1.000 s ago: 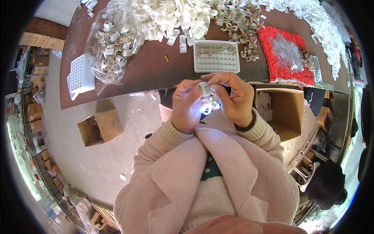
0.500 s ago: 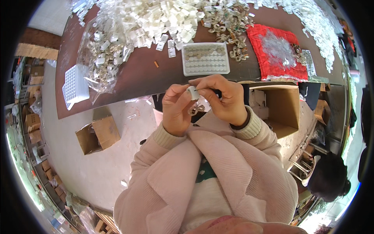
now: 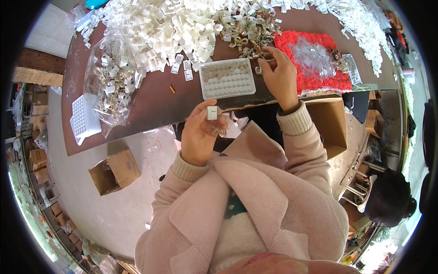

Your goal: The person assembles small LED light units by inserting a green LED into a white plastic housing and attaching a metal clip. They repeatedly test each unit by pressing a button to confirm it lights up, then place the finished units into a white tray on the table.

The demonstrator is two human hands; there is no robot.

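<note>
My left hand (image 3: 200, 133) is raised in front of my chest and pinches a small white plastic block (image 3: 212, 113) between thumb and fingers. My right hand (image 3: 279, 75) reaches forward over the brown table (image 3: 150, 107), its fingertips on a heap of small metal rings (image 3: 248, 34) just beyond a white compartment tray (image 3: 227, 78). The tray's cells hold several small round parts. Whether the right fingers hold a ring I cannot tell.
A big pile of white plastic pieces (image 3: 159, 27) covers the far table. A clear bag of parts (image 3: 112, 82) and a white grid tray (image 3: 84, 119) lie at the left, a red cloth (image 3: 315, 64) at the right. Open cardboard boxes (image 3: 114, 171) stand on the floor.
Both hands were together at my chest working on one small part. Now the right hand has left it and stretched out to the ring heap, while the left keeps the white block.
</note>
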